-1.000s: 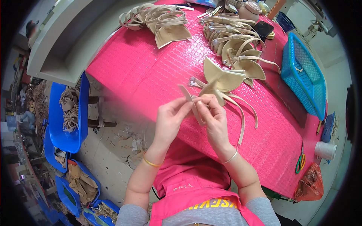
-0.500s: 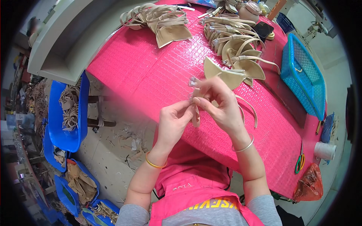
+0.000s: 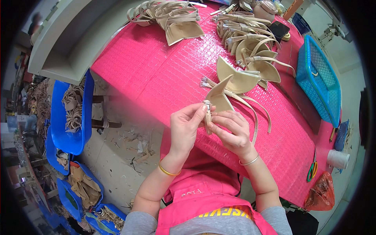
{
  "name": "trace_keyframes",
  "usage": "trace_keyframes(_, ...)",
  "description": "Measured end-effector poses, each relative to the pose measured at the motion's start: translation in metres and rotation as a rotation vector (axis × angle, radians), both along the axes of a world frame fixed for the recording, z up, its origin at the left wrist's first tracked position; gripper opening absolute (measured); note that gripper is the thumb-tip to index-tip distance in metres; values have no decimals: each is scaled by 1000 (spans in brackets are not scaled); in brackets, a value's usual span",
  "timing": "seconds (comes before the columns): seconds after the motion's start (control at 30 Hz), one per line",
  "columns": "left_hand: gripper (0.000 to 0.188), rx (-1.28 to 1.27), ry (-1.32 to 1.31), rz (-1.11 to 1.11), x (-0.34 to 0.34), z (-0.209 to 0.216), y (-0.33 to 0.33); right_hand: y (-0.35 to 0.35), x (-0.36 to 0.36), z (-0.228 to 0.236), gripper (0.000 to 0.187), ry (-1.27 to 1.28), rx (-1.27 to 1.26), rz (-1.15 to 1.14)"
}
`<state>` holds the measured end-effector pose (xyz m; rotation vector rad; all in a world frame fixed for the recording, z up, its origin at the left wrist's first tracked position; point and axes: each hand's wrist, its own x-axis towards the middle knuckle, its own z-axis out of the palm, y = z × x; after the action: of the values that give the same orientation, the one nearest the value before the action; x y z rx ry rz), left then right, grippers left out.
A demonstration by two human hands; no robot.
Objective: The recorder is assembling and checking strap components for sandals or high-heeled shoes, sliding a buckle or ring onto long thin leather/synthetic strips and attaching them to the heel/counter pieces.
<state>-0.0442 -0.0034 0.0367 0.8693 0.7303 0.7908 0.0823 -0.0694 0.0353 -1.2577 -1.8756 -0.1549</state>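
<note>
Just over the near edge of the pink-covered table (image 3: 149,74), my left hand (image 3: 184,126) pinches a beige strap with a metal buckle (image 3: 207,107) near its top. My right hand (image 3: 233,131) has its fingers closed on the same strap, lower down. Beyond my fingers stands a beige shoe upper (image 3: 220,98); whether the strap in my hands joins it is hidden. Thin loose straps (image 3: 256,113) trail from it to the right. Another folded shoe upper (image 3: 237,78) lies just behind.
A row of buckled shoe uppers (image 3: 250,39) runs toward the far side, and a strapped pile (image 3: 168,19) lies far left. At right are a turquoise basket (image 3: 319,84), scissors (image 3: 312,170), a thread spool (image 3: 337,158) and a red bag (image 3: 321,192). Blue bins (image 3: 58,129) stand at left.
My right hand has come down and turned lower beside the left. The buckle and the shoe upper behind my hands now show. The whole view has shifted slightly.
</note>
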Motion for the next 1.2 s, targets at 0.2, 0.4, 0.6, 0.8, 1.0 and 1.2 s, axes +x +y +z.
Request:
trace_keyframes(0.2, 18, -8, -17, 106, 2, 1, -2, -3, -3, -2, 18, -29, 21, -3)
trace_keyframes(0.4, 16, 3, -23, 158, 4, 2, -6, -5, -6, 0, 17, -31, 12, -12)
trace_keyframes(0.6, 18, -6, -35, 158, 2, -1, -8, -6, -7, 0, 16, -17, 2, -14)
trace_keyframes(0.8, 19, -25, -62, 184, 3, -1, -10, -3, -8, 5, 19, 101, 8, 32)
trace_keyframes(1.0, 22, 106, -22, 19, -15, 1, -14, 19, -16, 24, 8, 1317, -510, -98)
trace_keyframes(1.2, 23, 226, 88, -133, -22, 11, -5, 9, -13, 29, 13, 1631, -670, 63)
